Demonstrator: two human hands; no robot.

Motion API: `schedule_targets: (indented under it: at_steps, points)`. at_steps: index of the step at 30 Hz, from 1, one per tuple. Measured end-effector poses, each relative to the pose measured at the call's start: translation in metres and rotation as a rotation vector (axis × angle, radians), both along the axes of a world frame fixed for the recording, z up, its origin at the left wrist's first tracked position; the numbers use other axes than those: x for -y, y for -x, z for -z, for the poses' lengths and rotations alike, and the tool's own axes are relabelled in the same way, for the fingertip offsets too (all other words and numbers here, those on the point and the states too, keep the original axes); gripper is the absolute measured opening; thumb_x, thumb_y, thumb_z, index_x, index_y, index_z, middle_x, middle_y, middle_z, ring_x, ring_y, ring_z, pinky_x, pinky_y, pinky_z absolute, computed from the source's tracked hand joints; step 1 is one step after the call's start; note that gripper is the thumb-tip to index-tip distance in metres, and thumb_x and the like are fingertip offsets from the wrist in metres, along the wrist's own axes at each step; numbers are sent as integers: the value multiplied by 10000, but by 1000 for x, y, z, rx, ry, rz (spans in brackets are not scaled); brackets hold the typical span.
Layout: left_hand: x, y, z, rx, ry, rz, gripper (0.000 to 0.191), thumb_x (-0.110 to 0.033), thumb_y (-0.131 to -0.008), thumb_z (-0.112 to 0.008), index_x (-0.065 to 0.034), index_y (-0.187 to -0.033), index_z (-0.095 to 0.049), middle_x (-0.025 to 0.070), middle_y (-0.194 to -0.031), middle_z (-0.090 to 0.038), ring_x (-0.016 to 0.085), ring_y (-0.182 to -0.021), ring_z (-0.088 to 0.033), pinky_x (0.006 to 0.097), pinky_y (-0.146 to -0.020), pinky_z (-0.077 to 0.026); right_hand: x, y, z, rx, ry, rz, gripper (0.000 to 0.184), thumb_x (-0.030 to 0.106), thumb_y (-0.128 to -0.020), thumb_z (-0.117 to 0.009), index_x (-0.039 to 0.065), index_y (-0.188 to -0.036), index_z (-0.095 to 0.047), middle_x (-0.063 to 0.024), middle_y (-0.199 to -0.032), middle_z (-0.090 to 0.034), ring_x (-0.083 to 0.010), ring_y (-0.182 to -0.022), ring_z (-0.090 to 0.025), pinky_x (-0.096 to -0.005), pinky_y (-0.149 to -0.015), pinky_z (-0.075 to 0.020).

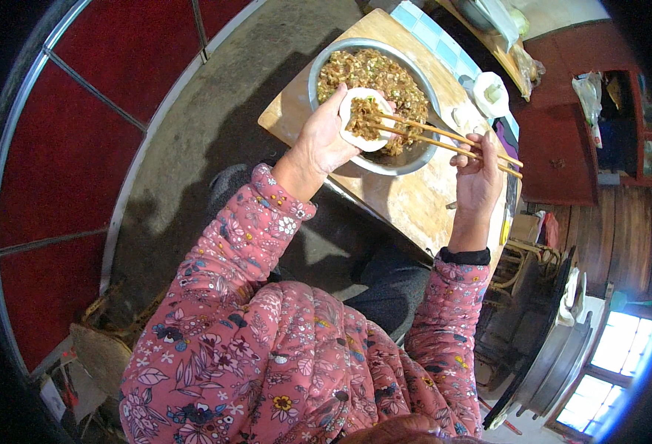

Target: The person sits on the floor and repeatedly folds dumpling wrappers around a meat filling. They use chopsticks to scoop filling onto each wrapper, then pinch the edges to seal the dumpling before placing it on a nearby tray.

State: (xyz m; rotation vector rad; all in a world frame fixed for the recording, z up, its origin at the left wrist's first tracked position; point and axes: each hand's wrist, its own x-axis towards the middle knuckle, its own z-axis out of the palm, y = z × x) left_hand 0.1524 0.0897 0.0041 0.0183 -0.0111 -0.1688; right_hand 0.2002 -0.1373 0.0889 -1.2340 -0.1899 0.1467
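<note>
My left hand [323, 140] holds a round dough wrapper [366, 143] on its palm and fingers, over the near left part of a metal bowl. Chopped filling [362, 117] lies in the middle of the wrapper. Gripped in my right hand [478, 169] are two wooden chopsticks [448, 139], their tips at the filling on the wrapper. The large metal bowl [432, 91] holds a lot of the same chopped filling and stands on a floured wooden board [409, 205]. The wrapper hides part of the bowl's contents.
Right of the bowl, pale dough pieces [468, 117] lie on the board, near a white container [491, 94]. A blue tiled surface [437, 41] runs behind the board. A yellow-handled tool [505, 230] lies by the board's right edge. Wooden chairs [517, 266] stand at the right.
</note>
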Motion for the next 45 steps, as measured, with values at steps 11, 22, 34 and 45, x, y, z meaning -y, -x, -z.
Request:
schedule_targets:
  at_steps: [11,22,34,45]
  points:
    - [0,1,-1,14,-80,-20,586,-423,-1021,-235,52,-1307,-426,259,-1297,-498,371,-1197,-503,513,-1035,-388,-1,-1,22,-154,-115,-51,281,242,-978,-512,-17,-953,-619,-93,-800,-640,-147,-614,-576,-277,-611,-492]
    - [3,3,-3,73,13,19,583,-413,-1022,-229,51,-1319,-417,264,-1308,-487,372,-1206,-496,552,-1027,-382,-5,-6,32,-179,-108,-1,291,256,-970,-526,-21,-950,-615,-92,-779,-637,-163,-610,-590,-295,-579,-504]
    - [3,-3,10,132,113,79,588,-416,-1019,-234,59,-1321,-406,277,-1312,-478,408,-1210,-484,530,-1031,-389,-1,-11,23,-113,-13,-38,308,258,-980,-495,-28,-960,-606,-103,-765,-630,-160,-572,-568,-293,-571,-492]
    - [4,-4,8,40,8,71,593,-434,-1014,-248,51,-1317,-407,285,-1314,-470,426,-1209,-479,533,-1009,-414,10,-24,3,-39,101,-90,266,223,-959,-542,-30,-910,-611,-126,-730,-642,-176,-548,-596,-277,-504,-505]
